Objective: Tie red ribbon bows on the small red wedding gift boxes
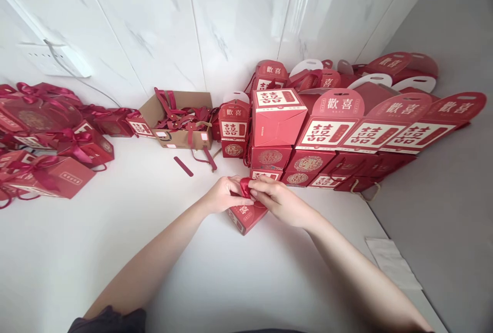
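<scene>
A small red gift box (pixel 245 217) stands on the white table (pixel 162 251) in front of me. A red ribbon (pixel 245 187) sits on top of it. My left hand (pixel 224 194) pinches the ribbon from the left with closed fingers. My right hand (pixel 278 199) pinches the same ribbon from the right, fingers closed too. Both hands rest over the box top and hide most of it.
Stacked red gift boxes (pixel 339 132) line the wall at the back right. A cardboard box of red ribbons (pixel 179 119) stands at the back centre, with one loose ribbon strip (pixel 183 166) before it. Ribboned boxes (pixel 50 143) lie at the left. A folded white sheet (pixel 391 261) lies near the right edge.
</scene>
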A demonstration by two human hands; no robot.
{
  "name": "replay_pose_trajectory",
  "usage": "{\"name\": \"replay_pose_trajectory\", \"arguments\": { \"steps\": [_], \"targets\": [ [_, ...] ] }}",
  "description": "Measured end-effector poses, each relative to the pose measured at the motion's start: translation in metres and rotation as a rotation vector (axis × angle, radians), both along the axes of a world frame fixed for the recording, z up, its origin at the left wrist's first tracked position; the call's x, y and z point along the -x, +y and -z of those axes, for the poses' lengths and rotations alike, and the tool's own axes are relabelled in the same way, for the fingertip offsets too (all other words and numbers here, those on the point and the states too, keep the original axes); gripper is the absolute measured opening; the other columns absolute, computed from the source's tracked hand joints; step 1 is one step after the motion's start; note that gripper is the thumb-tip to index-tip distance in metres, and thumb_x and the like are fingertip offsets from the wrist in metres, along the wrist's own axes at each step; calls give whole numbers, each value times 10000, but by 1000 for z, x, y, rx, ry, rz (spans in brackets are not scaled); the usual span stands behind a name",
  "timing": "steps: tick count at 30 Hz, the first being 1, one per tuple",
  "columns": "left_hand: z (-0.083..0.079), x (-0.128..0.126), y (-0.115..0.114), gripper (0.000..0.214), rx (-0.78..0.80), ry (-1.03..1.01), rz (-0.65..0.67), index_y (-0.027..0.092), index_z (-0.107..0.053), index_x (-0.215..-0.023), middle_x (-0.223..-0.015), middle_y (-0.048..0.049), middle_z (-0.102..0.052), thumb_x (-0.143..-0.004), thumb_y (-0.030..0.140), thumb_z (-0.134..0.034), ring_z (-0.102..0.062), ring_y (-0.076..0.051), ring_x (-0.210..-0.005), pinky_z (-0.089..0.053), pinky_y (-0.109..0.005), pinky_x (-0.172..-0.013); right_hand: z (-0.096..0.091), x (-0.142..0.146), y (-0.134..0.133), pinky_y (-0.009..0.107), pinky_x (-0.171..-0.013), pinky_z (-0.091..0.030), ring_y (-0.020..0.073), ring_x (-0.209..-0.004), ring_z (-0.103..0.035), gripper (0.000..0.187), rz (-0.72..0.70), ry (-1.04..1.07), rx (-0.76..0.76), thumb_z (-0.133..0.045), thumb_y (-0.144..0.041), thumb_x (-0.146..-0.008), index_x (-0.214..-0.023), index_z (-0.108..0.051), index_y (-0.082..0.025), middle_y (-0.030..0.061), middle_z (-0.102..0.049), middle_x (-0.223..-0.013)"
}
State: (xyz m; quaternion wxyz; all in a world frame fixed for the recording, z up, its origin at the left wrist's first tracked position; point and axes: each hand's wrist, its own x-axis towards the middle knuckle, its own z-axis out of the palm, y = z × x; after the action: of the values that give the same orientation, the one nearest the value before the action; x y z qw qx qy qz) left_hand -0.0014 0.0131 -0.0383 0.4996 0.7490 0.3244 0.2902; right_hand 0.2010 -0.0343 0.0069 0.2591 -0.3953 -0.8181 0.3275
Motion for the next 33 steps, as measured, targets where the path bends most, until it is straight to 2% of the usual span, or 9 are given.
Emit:
{"name": "replay_pose_trajectory", "arguments": {
  "steps": [4,8,13,18,20,22,24,29,33],
  "targets": [
    [2,-1,-1,178,70,-58,-6,123,-745,-770,-763,-49,-744,-688,272,-795,-689,-179,-740,-556,-274,-687,-12,17,21,279,-746,-436,139,-767,-530,227,-26,-60,-37,-386,-185,-966,-860,-587,-199,30,-536,-904],
    [0,1,-2,203,126,-45,12,117,-763,-811,-817,-82,-764,-695,281,-793,-714,-219,-816,-571,-302,-745,-17,19,35,278,-759,-423,151,-822,-549,197,-87,-78,-53,-412,-145,-928,-879,-598,-189,36,-577,-927],
    [-1,7,3,228,174,-40,202,126,-779,-849,-898,-114,-765,-695,293,-798,-708,-241,-901,-557,-342,-847,-17,2,37,260,-692,-435,133,-734,-568,172,-165,54,222,-442,-292,-952,-918,-577,-191,8,-642,-858],
    [-6,9,7,211,121,-2,266,135,-787,-837,-861,-116,-763,-701,297,-796,-697,-223,-862,-543,-328,-810,-12,-10,33,213,-433,-324,66,-432,-403,243,-171,78,476,-442,-404,-951,-904,-544,-189,-22,-623,-735],
    [-9,8,7,195,60,28,268,142,-791,-819,-831,-107,-761,-702,298,-796,-681,-209,-839,-523,-328,-824,-9,-12,33,210,-484,-370,69,-485,-459,245,-125,61,437,-458,-408,-948,-893,-555,-191,-18,-630,-775],
    [-10,8,7,189,9,53,258,154,-793,-815,-817,-97,-760,-699,303,-799,-663,-199,-829,-503,-332,-839,-8,-13,34,224,-635,-437,94,-660,-560,236,-108,68,362,-484,-399,-941,-879,-578,-192,-3,-647,-851],
    [-9,9,8,198,-8,69,256,163,-793,-831,-816,-94,-760,-702,313,-797,-648,-200,-842,-492,-332,-837,-6,-13,35,235,-709,-445,116,-775,-583,245,-132,81,362,-498,-409,-935,-879,-591,-190,7,-651,-885],
    [-7,9,10,177,-50,55,298,193,-796,-824,-807,-85,-758,-708,327,-795,-604,-193,-870,-451,-330,-866,-6,-12,35,225,-543,-398,103,-560,-508,377,-219,11,579,-497,-525,-906,-827,-615,-176,-15,-603,-691],
    [-9,9,10,151,-62,50,300,200,-796,-778,-720,-69,-736,-695,325,-805,-583,-188,-850,-430,-331,-879,-8,-17,34,232,-580,-380,108,-604,-499,371,-227,28,519,-619,-510,-826,-711,-635,-157,-15,-595,-682]
  ]
}}
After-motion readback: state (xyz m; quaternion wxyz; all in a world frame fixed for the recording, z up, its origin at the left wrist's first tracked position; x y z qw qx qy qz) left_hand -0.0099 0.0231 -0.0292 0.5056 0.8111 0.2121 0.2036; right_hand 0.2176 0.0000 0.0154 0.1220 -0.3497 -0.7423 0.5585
